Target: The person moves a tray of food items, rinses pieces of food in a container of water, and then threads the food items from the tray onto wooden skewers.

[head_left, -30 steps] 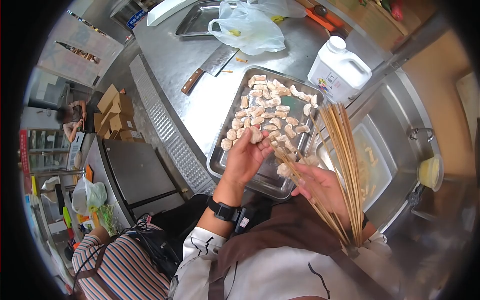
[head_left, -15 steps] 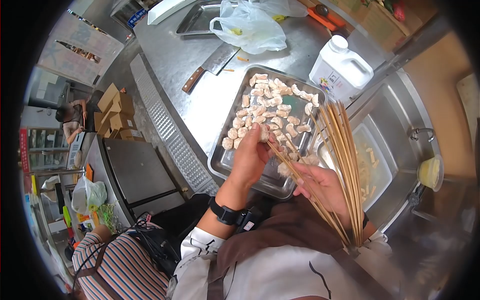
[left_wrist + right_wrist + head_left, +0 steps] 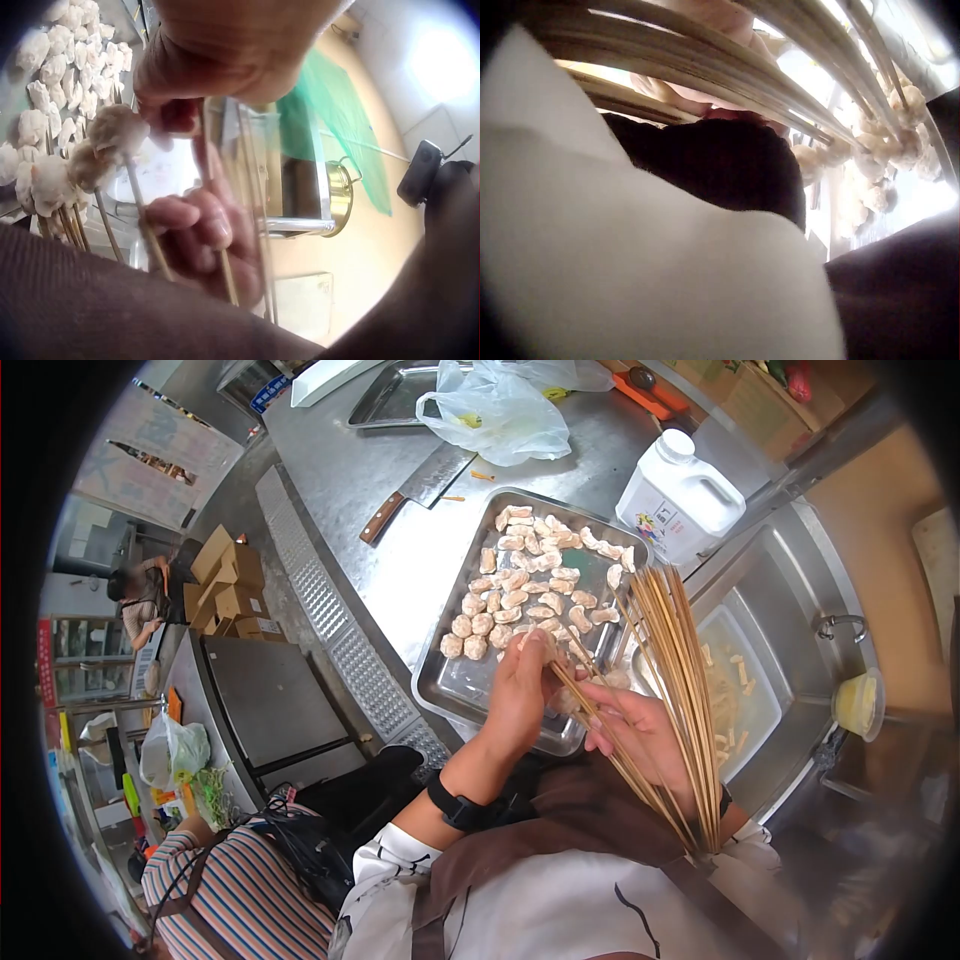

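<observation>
Skewers (image 3: 682, 690) fan up the centre-right of the head view, the bundle gripped low in the right hand (image 3: 640, 735). At centre, the left hand (image 3: 520, 685) pinches something pale at one stick's tip. The steel tray (image 3: 470, 685) above holds pale pieces bunched at its upper end. To its right a tub (image 3: 772, 700) holds water and pale strips, and a capped jug (image 3: 680, 495) stands at the upper right.

In the left wrist view, fingertips (image 3: 169, 112) squeeze a meat chunk (image 3: 116, 131) at upper left, threaded above others. It looks soft, wet and probably slippery, so it is best held by its sides, clear of the point. The sticks seem light and stiff.

In the right wrist view the fingers cannot be made out. Sticks cross the top, with loaded pieces at right.
</observation>
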Action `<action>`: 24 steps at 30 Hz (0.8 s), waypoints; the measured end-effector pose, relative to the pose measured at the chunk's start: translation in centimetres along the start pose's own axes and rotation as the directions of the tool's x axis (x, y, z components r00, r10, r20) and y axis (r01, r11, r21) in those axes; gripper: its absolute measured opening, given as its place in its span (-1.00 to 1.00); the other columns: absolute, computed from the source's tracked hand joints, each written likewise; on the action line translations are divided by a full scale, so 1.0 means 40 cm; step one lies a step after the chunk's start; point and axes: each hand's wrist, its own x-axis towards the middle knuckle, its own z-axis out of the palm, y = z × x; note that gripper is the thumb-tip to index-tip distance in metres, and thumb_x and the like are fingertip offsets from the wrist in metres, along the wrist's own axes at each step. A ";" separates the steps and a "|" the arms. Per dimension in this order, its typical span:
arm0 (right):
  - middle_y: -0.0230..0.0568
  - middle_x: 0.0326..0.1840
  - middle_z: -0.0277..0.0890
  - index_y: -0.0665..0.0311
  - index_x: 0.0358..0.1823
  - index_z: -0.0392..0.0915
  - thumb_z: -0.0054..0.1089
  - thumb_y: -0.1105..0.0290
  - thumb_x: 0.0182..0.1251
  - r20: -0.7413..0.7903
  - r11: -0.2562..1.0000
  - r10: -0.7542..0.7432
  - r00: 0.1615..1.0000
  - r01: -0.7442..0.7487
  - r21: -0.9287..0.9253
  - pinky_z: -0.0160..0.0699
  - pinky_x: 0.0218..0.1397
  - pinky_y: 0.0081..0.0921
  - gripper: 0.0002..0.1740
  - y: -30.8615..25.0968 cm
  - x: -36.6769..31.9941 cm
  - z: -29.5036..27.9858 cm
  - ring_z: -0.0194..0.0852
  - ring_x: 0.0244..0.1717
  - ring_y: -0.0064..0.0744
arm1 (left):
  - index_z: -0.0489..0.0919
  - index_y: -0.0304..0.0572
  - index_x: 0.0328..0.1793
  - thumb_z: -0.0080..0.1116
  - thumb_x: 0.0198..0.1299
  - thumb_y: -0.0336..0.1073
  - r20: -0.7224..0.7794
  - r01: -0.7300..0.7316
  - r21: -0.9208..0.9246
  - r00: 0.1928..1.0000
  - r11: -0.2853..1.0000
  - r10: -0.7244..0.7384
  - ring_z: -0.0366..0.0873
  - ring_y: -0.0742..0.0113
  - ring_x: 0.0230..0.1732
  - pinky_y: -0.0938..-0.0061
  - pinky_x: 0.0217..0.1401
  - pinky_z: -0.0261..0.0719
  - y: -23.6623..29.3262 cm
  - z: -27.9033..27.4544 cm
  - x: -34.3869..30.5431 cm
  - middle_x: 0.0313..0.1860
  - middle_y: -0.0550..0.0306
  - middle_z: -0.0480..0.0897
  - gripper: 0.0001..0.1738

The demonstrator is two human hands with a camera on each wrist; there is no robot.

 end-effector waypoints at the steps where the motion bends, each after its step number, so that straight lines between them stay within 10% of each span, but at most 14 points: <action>1: -0.37 -0.36 0.37 0.38 0.29 0.25 -0.17 0.49 0.42 -0.003 1.000 -0.010 1.000 0.010 0.008 0.34 -0.29 -0.72 -0.58 0.002 0.001 0.001 0.30 -0.39 -0.64 | 0.32 -0.22 -0.21 -0.29 0.40 -0.11 0.017 -0.014 0.020 1.000 1.000 0.014 0.38 0.36 -0.34 0.39 -0.16 0.46 -0.002 0.000 -0.003 -0.41 0.17 0.37 -0.68; 15: -0.35 -0.51 0.31 0.23 -0.17 0.16 -0.17 0.49 0.40 -0.045 0.998 -0.058 0.997 0.059 0.029 0.33 -0.29 -0.68 -0.92 -0.006 0.005 0.018 0.28 -0.47 -0.63 | 0.43 -0.30 0.03 -0.31 0.42 -0.12 0.023 -0.082 0.499 0.996 0.862 0.082 0.48 0.47 -0.34 0.56 -0.27 0.44 0.014 0.022 -0.064 -0.28 0.10 0.54 -0.60; 24: -0.36 -0.49 0.32 0.23 -0.19 0.17 -0.15 0.47 0.39 -0.038 0.998 -0.058 0.998 0.058 0.023 0.33 -0.27 -0.65 -0.93 -0.009 0.003 0.018 0.27 -0.46 -0.65 | 0.41 -0.32 0.08 -0.32 0.42 -0.19 0.082 -0.104 0.480 0.994 0.871 0.073 0.46 0.50 -0.33 0.57 -0.25 0.43 -0.020 0.012 -0.073 -0.32 0.16 0.53 -0.62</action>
